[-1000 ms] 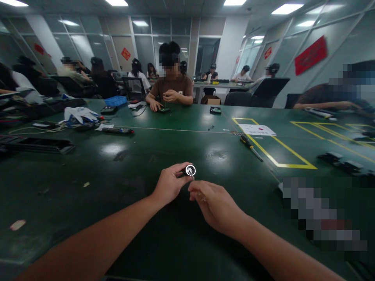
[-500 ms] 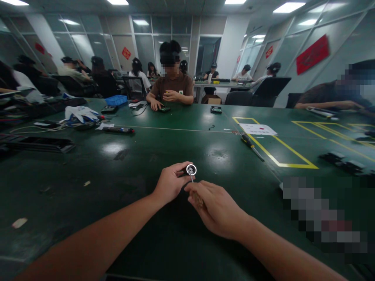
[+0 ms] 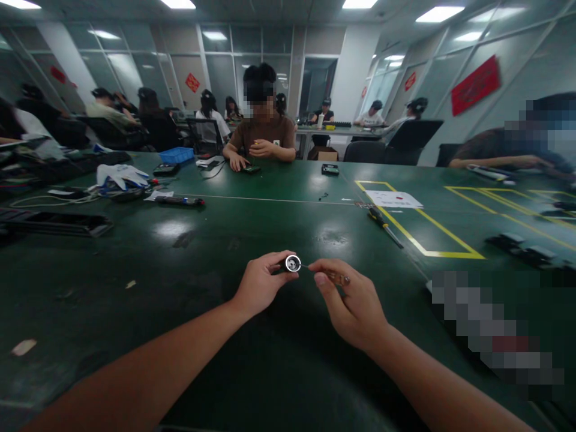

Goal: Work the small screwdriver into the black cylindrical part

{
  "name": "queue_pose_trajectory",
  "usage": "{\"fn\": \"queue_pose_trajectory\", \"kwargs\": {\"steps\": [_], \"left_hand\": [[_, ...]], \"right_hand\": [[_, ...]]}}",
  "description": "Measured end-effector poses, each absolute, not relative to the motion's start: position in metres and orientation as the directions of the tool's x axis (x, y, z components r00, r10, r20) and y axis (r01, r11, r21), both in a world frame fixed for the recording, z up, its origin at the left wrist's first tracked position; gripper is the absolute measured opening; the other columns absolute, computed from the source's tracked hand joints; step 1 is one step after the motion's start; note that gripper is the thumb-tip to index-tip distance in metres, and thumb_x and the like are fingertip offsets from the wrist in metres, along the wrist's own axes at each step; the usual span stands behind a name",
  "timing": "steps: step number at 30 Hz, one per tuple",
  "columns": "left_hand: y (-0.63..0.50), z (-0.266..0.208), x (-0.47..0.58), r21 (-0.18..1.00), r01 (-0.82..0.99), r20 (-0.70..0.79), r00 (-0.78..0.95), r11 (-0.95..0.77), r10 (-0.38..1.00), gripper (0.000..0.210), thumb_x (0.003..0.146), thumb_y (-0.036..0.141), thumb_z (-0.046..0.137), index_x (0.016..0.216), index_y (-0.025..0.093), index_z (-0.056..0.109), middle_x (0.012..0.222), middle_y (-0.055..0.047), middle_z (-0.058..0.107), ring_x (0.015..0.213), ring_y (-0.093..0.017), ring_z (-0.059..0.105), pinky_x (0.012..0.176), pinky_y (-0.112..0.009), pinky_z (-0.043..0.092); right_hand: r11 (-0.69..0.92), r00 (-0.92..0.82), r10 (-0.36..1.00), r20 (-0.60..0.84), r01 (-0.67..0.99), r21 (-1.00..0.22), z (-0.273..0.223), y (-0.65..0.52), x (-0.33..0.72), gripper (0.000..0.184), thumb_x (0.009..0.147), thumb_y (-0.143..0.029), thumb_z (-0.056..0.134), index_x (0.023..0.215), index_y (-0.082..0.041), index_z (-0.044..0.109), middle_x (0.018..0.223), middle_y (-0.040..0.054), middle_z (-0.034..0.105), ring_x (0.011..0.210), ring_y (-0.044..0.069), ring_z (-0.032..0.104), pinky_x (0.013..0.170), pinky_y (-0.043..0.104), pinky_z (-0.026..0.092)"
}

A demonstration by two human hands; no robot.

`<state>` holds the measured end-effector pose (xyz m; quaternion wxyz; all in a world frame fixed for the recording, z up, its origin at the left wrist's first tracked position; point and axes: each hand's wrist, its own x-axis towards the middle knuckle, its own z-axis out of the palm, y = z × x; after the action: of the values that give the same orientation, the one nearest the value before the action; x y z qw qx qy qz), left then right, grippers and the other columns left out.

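Observation:
My left hand (image 3: 261, 282) is closed around a small dark cylindrical part (image 3: 293, 263) with a bright metal ring at its open end, which faces me. Inside the ring some pale details show, too small to name. My right hand (image 3: 353, 300) grips a small screwdriver (image 3: 337, 276) by its brownish, see-through handle. Its thin shaft points left, and the tip is at the right edge of the ring; whether it touches I cannot tell. Both hands are above the green table (image 3: 234, 372).
A yellow-and-black screwdriver (image 3: 384, 225) lies at right, near a white sheet (image 3: 393, 199) and yellow tape lines. White gloves (image 3: 121, 177), a blue basket (image 3: 177, 155) and a black tool (image 3: 175, 201) are at left. A co-worker (image 3: 261, 129) sits opposite.
The screwdriver has swung from pointing up into the ring from below to lying nearly level at its right side. My right hand has moved right and up; the left holds its place.

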<state>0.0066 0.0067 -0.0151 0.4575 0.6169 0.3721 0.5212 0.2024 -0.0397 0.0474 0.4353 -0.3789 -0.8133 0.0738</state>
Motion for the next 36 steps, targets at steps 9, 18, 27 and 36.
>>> {"fn": "queue_pose_trajectory", "kwargs": {"steps": [9,18,27,36], "left_hand": [[0.007,-0.018,0.006,0.944,-0.015,0.325,0.186,-0.329,0.927,0.036,0.077,0.02,0.081,0.113,0.023,0.076,0.115,-0.006,0.073,0.11,-0.024,0.068,0.102,-0.042,0.053],[0.008,-0.017,0.007,0.947,-0.012,0.318,0.167,-0.32,0.933,0.037,0.077,0.019,0.08,0.114,0.021,0.075,0.115,-0.007,0.073,0.111,-0.025,0.068,0.103,-0.043,0.053],[0.008,-0.017,0.008,0.962,-0.084,0.269,0.149,-0.259,0.952,0.038,0.075,0.019,0.08,0.112,0.018,0.076,0.111,-0.008,0.073,0.104,-0.024,0.07,0.099,-0.04,0.055],[0.007,-0.017,0.009,0.965,-0.094,0.258,0.161,-0.245,0.953,0.037,0.074,0.016,0.078,0.111,0.017,0.076,0.111,-0.008,0.073,0.103,-0.024,0.07,0.096,-0.039,0.057]], "right_hand": [[0.628,-0.317,0.766,0.559,0.555,-0.545,0.044,-0.038,0.201,0.018,0.101,-0.026,0.05,0.107,-0.019,0.066,0.084,0.0047,0.073,0.072,0.018,0.069,0.067,0.03,0.052],[0.582,-0.254,0.805,0.537,0.517,-0.628,0.04,-0.031,0.201,0.018,0.104,-0.029,0.048,0.106,-0.021,0.065,0.077,0.0001,0.068,0.067,0.015,0.065,0.064,0.027,0.049],[0.811,-0.67,0.585,0.458,0.5,-0.304,0.045,-0.046,0.189,0.021,0.099,-0.013,0.052,0.117,-0.018,0.06,0.095,0.0073,0.068,0.084,0.021,0.059,0.074,0.034,0.048],[0.83,-0.714,0.557,0.424,0.498,-0.252,0.04,-0.048,0.185,0.03,0.098,-0.014,0.053,0.127,-0.02,0.06,0.095,0.0073,0.069,0.082,0.02,0.058,0.072,0.033,0.048]]}}
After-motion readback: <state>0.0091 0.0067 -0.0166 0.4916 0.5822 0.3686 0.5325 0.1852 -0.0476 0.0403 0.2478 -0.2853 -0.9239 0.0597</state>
